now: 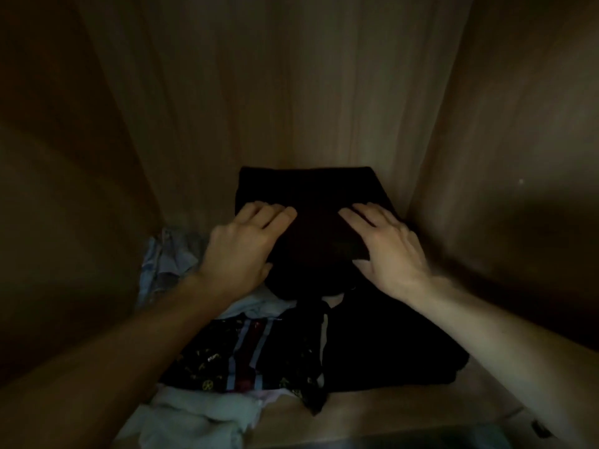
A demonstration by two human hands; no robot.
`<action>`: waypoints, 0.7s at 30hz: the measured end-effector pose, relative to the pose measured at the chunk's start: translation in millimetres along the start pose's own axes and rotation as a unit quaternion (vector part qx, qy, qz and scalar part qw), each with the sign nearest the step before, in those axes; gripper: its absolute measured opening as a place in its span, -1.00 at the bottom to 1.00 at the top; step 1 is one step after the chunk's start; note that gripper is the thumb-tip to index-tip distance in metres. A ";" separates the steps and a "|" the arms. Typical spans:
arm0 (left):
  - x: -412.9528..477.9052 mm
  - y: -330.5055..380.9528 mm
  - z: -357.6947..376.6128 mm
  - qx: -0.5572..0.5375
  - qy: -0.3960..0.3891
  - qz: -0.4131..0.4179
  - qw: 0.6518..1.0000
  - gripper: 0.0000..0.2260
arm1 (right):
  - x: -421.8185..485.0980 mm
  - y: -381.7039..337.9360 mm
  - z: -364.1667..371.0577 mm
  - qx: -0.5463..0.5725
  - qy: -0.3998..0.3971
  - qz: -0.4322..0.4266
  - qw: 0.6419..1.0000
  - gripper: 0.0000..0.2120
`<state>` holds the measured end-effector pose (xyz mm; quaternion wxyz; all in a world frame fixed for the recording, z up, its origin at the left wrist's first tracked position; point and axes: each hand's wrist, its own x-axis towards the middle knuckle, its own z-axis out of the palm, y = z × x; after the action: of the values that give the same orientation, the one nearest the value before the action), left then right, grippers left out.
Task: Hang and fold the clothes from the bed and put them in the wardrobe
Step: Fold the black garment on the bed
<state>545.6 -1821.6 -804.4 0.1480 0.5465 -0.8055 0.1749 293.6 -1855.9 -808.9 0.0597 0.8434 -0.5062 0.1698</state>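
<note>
Crumpled white cloth (188,416), left hand (241,244), right hand (385,244) — flat on folded black garment (308,189)

Dim, grainy wide-angle view; deep shadows, bowed edges, soft focus.

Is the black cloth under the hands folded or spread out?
Folded. The black cloth is a compact block with straight edges in the wardrobe; the left hand and right hand rest on it.

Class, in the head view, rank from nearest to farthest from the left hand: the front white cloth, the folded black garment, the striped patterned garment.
1. Folded black garment: under the left hand, touching.
2. Striped patterned garment: below the forearm.
3. Front white cloth: shelf's front edge.
</note>
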 end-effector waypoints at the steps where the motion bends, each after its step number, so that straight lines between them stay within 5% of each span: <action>1: -1.8 0.4 15.0 -0.009 0.010 -0.001 1.000 -0.06 | -1.0 2.4 14.5 -0.001 0.002 0.004 1.000 -0.15; 4: -31.3 14.8 79.2 -0.033 -0.005 -0.015 0.999 -0.16 | -25.5 8.1 77.1 -0.027 -0.051 0.025 0.998 -0.08; 9: -124.5 59.3 185.6 -0.060 -0.164 0.008 0.985 -0.16 | -108.0 -10.2 184.6 -0.038 -0.266 0.052 0.962 -0.02; 15: -126.6 62.6 181.2 -0.081 -0.214 -0.053 0.972 -0.13 | -109.5 8.0 184.0 0.016 -0.323 0.003 0.946 -0.09; 18: -120.3 57.5 180.1 -0.115 -0.199 -0.066 0.971 -0.31 | -107.2 7.4 176.3 0.084 -0.274 0.024 0.958 -0.25; 21: -100.7 48.7 190.2 -0.095 -0.180 -0.088 0.975 -0.24 | -88.8 -1.0 189.0 0.048 -0.217 0.031 0.975 -0.33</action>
<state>527.3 -1805.9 -1023.8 0.0669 0.6213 -0.7805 -0.0171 299.0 -1832.8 -1016.3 -0.0971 0.8461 -0.5240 0.0086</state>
